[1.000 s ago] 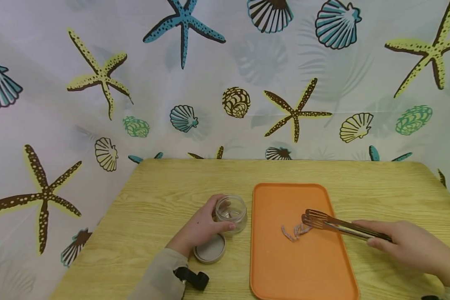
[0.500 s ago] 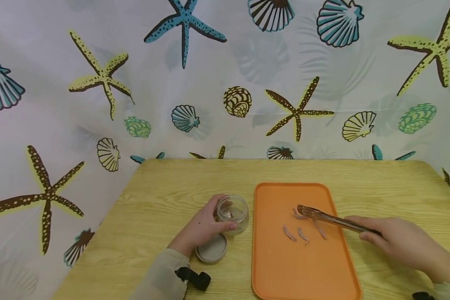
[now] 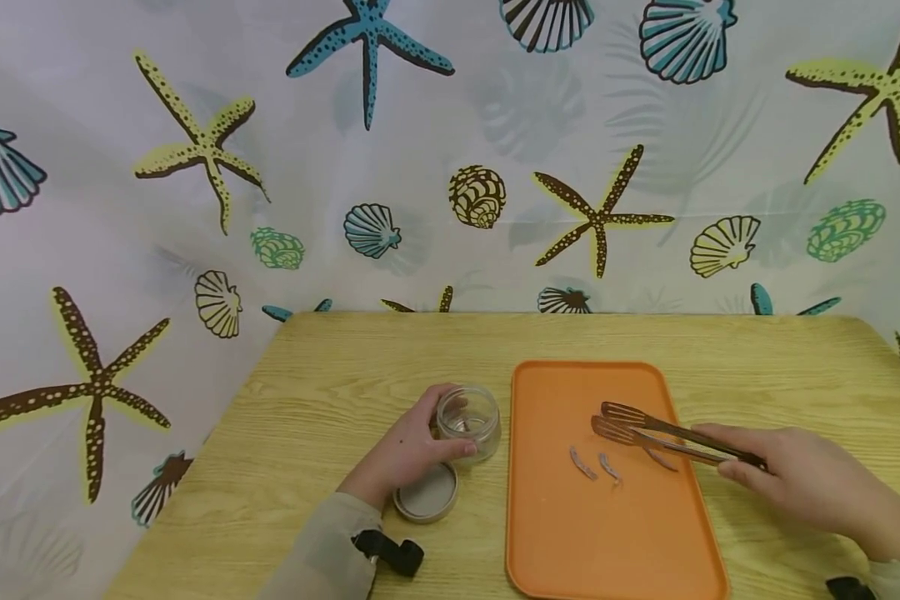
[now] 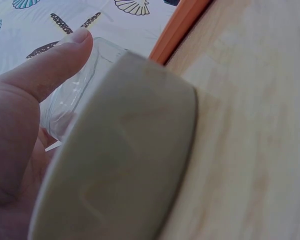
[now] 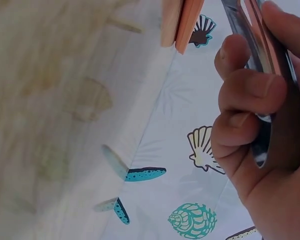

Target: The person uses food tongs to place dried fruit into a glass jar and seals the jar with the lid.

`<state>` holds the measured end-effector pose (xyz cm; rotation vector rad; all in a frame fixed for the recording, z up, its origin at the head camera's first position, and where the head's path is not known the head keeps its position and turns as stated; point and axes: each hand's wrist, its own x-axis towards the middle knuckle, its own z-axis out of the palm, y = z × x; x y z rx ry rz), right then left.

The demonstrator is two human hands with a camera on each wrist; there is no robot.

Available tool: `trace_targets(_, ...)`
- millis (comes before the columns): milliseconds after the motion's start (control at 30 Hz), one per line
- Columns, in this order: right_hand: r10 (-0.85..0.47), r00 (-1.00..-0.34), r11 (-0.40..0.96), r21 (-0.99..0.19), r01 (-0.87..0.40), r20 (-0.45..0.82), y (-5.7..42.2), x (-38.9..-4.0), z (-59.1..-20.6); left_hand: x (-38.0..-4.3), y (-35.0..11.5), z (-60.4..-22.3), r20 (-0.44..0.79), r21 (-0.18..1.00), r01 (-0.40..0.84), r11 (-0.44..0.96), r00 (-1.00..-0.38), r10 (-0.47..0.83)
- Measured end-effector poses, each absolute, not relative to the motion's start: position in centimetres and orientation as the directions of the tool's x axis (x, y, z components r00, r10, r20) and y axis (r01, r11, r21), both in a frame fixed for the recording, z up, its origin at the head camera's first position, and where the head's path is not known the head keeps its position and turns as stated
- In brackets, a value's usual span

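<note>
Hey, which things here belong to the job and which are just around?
Likely part of the job:
clear glass jar, in the left hand
brown slotted tongs, in the right hand
orange rectangular tray
thin greyish strips on it
round grey lid, probably the jar's

Just around:
yellowish wood-grain table
white starfish-and-shell backdrop

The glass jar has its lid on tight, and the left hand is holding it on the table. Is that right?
Not quite: the lid is off. The head view shows it lying on the table beside the open-topped glass jar. The left hand is indeed holding the jar.
</note>
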<state>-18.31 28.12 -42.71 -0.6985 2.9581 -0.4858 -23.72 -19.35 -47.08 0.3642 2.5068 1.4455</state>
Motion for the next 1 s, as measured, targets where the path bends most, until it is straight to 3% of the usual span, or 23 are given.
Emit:
trace_targets(367, -0.481, -0.869, 0.850, -0.178, -0.495, 0.118, 27.5, -18.8, -42.2, -23.8, -19.3, -46.9, -0.071, 0.867, 0.099, 0.487, -0.945, 0.319)
trace_targets(1000, -0.562, -0.796, 0.758, -0.247, -0.604, 0.224, 21.9, -19.6, -39.5, -23.9, -19.4, -47.1, -0.061, 0.871, 0.107, 0.480, -0.945, 0.322)
